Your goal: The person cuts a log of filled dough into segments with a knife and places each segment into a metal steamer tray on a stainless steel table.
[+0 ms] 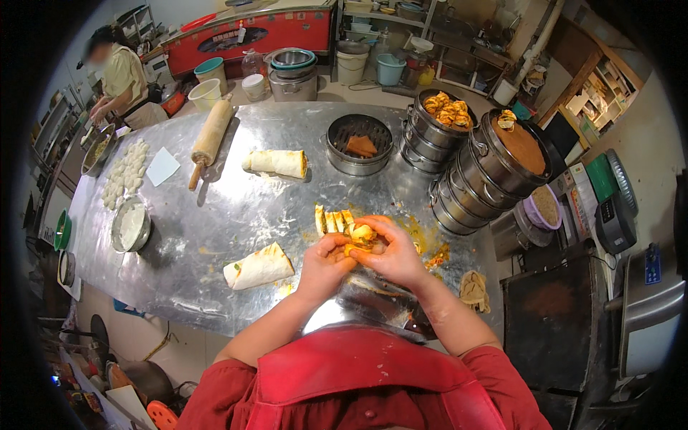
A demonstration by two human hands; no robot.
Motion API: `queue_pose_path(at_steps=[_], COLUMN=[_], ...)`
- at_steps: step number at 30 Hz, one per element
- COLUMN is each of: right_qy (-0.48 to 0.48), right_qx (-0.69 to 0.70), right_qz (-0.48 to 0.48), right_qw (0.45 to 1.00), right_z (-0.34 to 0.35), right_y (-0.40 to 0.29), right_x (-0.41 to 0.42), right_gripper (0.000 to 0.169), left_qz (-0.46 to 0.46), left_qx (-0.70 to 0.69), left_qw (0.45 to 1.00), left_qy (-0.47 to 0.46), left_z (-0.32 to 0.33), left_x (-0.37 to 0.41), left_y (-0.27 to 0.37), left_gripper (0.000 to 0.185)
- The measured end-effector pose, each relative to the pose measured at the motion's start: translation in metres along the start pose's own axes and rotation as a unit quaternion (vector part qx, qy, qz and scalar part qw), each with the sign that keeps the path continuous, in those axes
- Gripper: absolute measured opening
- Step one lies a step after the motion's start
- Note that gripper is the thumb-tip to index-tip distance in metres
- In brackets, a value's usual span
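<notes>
Between them, my left hand and my right hand hold a yellow twisted dough piece with filling showing in its folds. Just beyond my left fingers stand several cut slices of filled dough roll. To the left of my left hand lies a floury rolled dough log, its cut end orange with filling. Farther back rests another filled dough log. A cleaver-like blade, partly hidden by my right wrist, lies on the steel table near my apron. Orange smears mark the table beside my right hand.
A steamer tray stands at the back. Stacked steamers rise at the right, shaped rolls in one. A rolling pin, flour bowl and dough pieces occupy the left. A cloth lies right; another person works far left.
</notes>
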State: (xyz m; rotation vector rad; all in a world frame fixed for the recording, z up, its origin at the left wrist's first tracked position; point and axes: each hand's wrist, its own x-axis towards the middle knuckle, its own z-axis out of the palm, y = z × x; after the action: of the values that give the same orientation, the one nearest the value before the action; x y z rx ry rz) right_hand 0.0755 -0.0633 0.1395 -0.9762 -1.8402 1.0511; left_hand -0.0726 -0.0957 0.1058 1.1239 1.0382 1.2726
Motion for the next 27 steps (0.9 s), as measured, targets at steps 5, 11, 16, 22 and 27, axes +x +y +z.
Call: queue_pose_path(at_steps=[5,11,16,22,27], right_qy=[-0.028,-0.028,-0.084,0.130,0.268], right_qx=[0.030,-0.035,-0.099,-0.172,-0.394], right_qz=[0.021,-0.023,-0.022,-0.036,0.053], right_qw=[0.999,0.999,0.991,0.976,0.878], right_z=[-0.010,-0.019,-0.053,-0.204,-0.335], right_y=[0.006,0.011,0.004,-0.048,-0.024], right_x=[0.001,0.003,0.013,0.048,0.065], right_gripper=[0.041,0.041,0.039,0.029,0.035], left_qz=[-0.023,0.017,0.003,-0.011,-0.085], left_qx=[-0.107,0.092,0.129,0.059,-0.022], left_qw=[0.994,0.995,0.991,0.998,0.995], left_qy=[0.005,0.020,-0.017,-0.028,-0.050], left_z=[0.003,0.000,0.013,0.026,0.025], left_x=[0.002,0.015,0.032,0.035,0.025], left_y=[0.006,-0.001,-0.010,0.004,-0.013], left_gripper=[0.025,0.020,0.021,0.024,0.016])
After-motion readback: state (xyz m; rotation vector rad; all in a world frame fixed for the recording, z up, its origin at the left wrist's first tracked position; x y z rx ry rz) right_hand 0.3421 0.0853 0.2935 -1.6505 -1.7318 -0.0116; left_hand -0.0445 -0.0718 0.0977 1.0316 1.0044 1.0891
